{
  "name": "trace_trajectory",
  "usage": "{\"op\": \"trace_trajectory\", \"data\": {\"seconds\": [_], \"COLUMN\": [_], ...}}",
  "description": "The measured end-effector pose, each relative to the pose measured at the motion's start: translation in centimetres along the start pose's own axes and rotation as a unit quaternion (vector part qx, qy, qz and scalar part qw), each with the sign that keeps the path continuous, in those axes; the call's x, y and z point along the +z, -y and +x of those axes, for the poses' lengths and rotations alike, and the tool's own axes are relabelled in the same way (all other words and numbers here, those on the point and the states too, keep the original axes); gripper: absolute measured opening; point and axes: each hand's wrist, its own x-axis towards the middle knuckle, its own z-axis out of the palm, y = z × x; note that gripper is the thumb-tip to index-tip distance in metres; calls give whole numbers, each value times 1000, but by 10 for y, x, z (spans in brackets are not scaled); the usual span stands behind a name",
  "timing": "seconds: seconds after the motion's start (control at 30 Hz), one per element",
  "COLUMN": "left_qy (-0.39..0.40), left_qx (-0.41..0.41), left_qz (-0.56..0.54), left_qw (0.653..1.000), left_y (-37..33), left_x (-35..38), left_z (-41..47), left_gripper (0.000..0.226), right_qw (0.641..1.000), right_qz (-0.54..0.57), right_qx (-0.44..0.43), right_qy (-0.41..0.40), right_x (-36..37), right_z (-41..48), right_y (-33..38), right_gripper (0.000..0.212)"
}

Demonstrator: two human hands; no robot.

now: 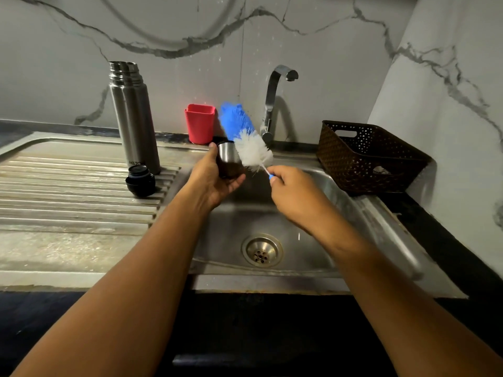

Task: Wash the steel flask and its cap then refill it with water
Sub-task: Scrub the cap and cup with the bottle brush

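Note:
The tall steel flask [134,115] stands upright and uncapped on the ribbed draining board. A black inner stopper [140,180] lies beside its base. My left hand [215,178] grips the steel cup cap [227,156] over the sink basin's back left corner. My right hand [292,191] pinches the thin handle of a bottle brush [246,134] with blue and white bristles. The brush points up and to the left, its white bristles next to the cap.
A steel sink [307,248] with a round drain [261,250] lies under my hands. The tap [273,102] rises behind it, with no water running. A red cup [200,123] stands by the wall. A brown woven basket [367,156] sits at the right.

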Motion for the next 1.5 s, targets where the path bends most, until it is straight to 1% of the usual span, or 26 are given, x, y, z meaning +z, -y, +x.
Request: {"op": "trace_trajectory", "data": {"seconds": [0.07,0.13,0.2,0.27,0.3,0.37,0.4,0.47,0.6,0.67,0.73,0.83,0.9,1.0,1.1,1.17,1.27,1.3,1.4,1.5], "left_qy": [0,-2,-25,-47,-41,3,18,18,-39,-48,-44,-11,-7,-28,-39,-43,-29,-27,-14,-25], "left_qx": [2,8,14,15,18,22,24,33,40,43,49,49,59,56,45,41,33,30,37,55], "left_qz": [-14,-18,-29,-25,-26,-9,13,40,18,-4,-21,-19,-37,-48,-17,-14,-27,-31,-4,-1], "left_qw": [1000,1000,999,998,999,1000,999,998,998,998,998,999,998,997,998,998,999,999,999,998], "left_y": [-4,-8,-5,-2,0,2,2,2,0,1,5,8,8,7,8,9,5,4,6,6], "left_x": [-3,-8,-9,-8,-6,-1,1,-1,-8,-11,-10,-2,1,-4,-3,0,-4,-5,0,3], "left_z": [0,2,4,4,3,-2,-5,-6,1,3,4,-2,-2,1,-1,-1,1,0,-4,-7], "left_gripper": [56,60,62,61,60,58,55,48,60,59,55,52,53,54,52,53,54,51,36,26], "right_qw": [1000,1000,999,999,999,999,998,995,981,982,988,997,998,998,999,998,998,998,998,998], "right_qz": [5,5,5,11,15,30,44,81,174,166,133,77,68,43,48,58,54,51,62,65], "right_qx": [15,7,-6,-1,7,31,40,49,53,32,16,20,6,-41,-6,10,-20,-22,14,0], "right_qy": [10,28,43,37,32,29,30,40,67,82,72,4,-12,8,-14,-12,9,6,-29,-22], "right_x": [2,2,3,5,6,8,8,8,5,11,19,21,22,30,30,29,30,29,21,17], "right_z": [0,-15,-31,-29,-24,-11,-7,-7,-17,-23,-20,-6,-8,-27,-12,-11,-28,-27,-6,-13], "right_y": [0,0,-2,-4,-4,-4,-3,-5,-14,-14,-16,-18,-16,-9,-11,-11,-9,-11,-19,-21], "right_gripper": [30,31,29,29,30,30,29,27,30,30,29,31,34,35,35,34,32,32,33,32]}}
